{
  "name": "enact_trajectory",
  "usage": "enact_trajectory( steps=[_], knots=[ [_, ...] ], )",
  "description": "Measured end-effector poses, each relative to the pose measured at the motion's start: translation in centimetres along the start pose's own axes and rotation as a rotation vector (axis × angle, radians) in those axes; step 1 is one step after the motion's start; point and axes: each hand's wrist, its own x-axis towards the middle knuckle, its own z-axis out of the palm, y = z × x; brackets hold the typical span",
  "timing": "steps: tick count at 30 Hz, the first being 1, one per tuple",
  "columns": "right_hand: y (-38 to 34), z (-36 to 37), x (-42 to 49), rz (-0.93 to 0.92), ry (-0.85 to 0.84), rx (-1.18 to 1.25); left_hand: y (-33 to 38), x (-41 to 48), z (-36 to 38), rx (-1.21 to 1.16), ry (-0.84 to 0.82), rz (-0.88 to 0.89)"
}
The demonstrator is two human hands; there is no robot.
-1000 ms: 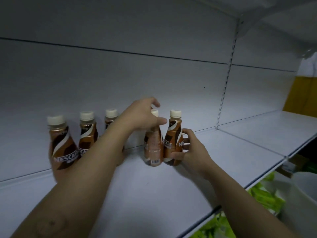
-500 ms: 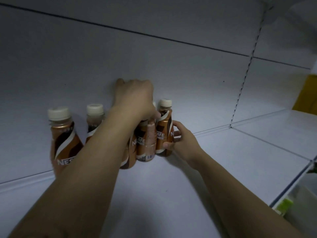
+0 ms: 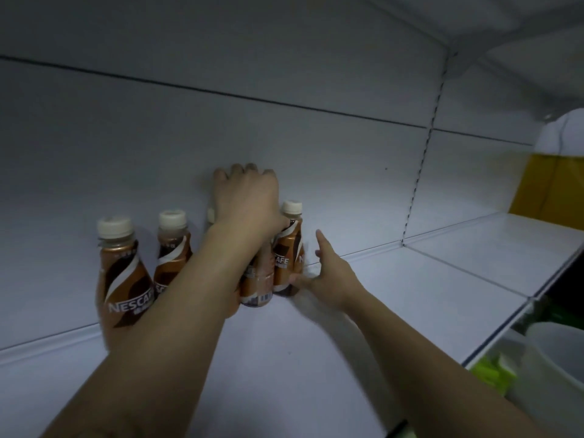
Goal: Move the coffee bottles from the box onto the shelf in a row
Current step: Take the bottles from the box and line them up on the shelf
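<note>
Inspected from the head view, in dim light. Locates the task's goods on a white shelf (image 3: 284,358), set close against the back panel (image 3: 126,137).

Counts five in the row of coffee bottles (image 3: 170,263), all upright, all with cream caps. Listed from the left:
- first bottle (image 3: 118,279), lettered NESCAF on the visible part, overlapped low down by the left forearm;
- second bottle (image 3: 173,238), just beside the first;
- third bottle (image 3: 210,214), seen only as a cap edge behind the forearm;
- fourth bottle (image 3: 256,287) and fifth bottle (image 3: 287,248), touching side by side, with the fourth slightly forward of the fifth.

Left hand (image 3: 246,197): laid over the top of the fourth bottle and gripping it from above. Fingers curled down on the far side, cap hidden under the palm, thumb lying against the neck of the fifth bottle.

Right hand (image 3: 328,270): spread loose, clasping nothing. Index finger straight, pointing up toward the back panel. Thumb tip touching the lower body of the fifth bottle.

Also noted:
- slotted upright strip (image 3: 423,172) in the back panel, well to the right of the row;
- yellow panel (image 3: 553,191) at far right;
- white tub (image 3: 559,358) and green packaging (image 3: 489,371) below the shelf's front edge at lower right.
</note>
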Motion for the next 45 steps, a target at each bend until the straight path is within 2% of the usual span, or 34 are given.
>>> enact_trajectory(
  steps=[3,6,9,11,14,18,24,29,34,37,40,42,45],
  knots=[
    [-0.9,-4.2,-1.7,-0.092,0.134,-0.131,2.8,-1.4,-1.2,-0.161,0.075,0.118],
    [-0.6,-9.4,-4.8,-0.121,0.253,-0.282,7.5,-3.3,-2.2,-0.351,0.001,0.248],
    [2.0,-14.2,-9.4,-0.049,0.339,-0.393,13.2,-5.5,-2.7,-0.542,-0.082,0.368],
    [4.7,-16.9,-13.5,0.044,0.365,-0.436,17.3,-7.5,-2.8,-0.701,-0.169,0.433],
    [9.5,-20.0,-20.8,0.209,0.412,-0.474,23.8,-11.5,-2.6,-0.802,-0.266,0.594],
    [16.7,-21.2,-31.0,0.492,0.423,-0.489,31.7,-18.7,-0.8,-0.808,-0.462,0.755],
    [27.1,-18.0,-41.2,0.905,0.338,-0.38,40.2,-27.8,5.2,-0.72,-0.853,0.844],
    [35.5,-13.5,-45.2,1.127,0.287,-0.177,45.7,-33.1,12.3,-0.639,-1.09,0.834],
    [43.1,-9.9,-47.2,1.252,0.154,-0.062,49.8,-37.2,20.8,-0.582,-1.36,0.744],
    [47.8,-7.9,-47.7,1.405,0.116,0.018,51.8,-39.5,26.2,-0.561,-1.492,0.692],
    [52.4,-5.9,-47.9,1.55,0.105,0.087,54.2,-41.7,31.5,-0.512,-1.529,0.628],
    [55.4,-4.7,-47.9,1.572,0.112,0.119,56.0,-42.9,34.7,-0.44,-1.497,0.597],
    [60.0,-3.0,-47.9,1.593,0.21,0.127,58.5,-44.3,39.1,-0.405,-1.451,0.526]
  ],
)
